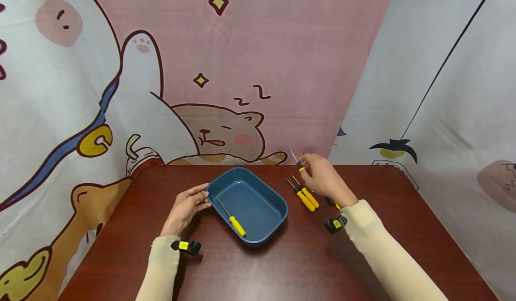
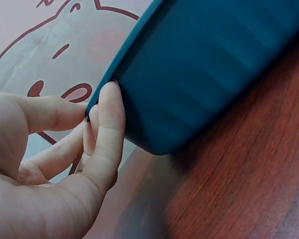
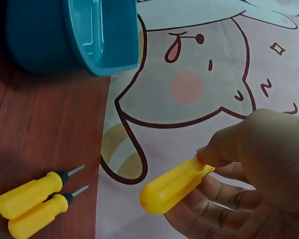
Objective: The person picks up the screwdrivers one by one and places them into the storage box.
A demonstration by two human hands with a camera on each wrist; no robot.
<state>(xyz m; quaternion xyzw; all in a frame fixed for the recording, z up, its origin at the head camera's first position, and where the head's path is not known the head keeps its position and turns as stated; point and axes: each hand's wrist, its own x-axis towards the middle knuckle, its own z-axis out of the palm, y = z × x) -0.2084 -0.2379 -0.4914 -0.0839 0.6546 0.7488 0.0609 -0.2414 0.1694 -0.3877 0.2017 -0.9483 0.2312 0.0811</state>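
Observation:
A blue plastic tray (image 1: 260,207) stands on the table, and a screwdriver with a yellow handle (image 1: 237,226) lies inside along its left side. At the tray's left corner my left hand (image 1: 186,209) pinches the rim between thumb and fingers; the left wrist view shows the tray wall (image 2: 199,74) close up. My right hand (image 1: 324,179) holds another yellow-handled screwdriver (image 3: 172,188) above the table, its shaft pointing up and away in the head view. Below that hand, two more yellow screwdrivers (image 1: 305,199) lie side by side, right of the tray.
Under the right wrist, a partly hidden thing with a yellow part (image 1: 337,206) lies on the reddish-brown wooden table (image 1: 258,274). A cloth with cartoon animals (image 1: 306,59) hangs behind the table's far edge. Each wrist wears a black strap with a small camera.

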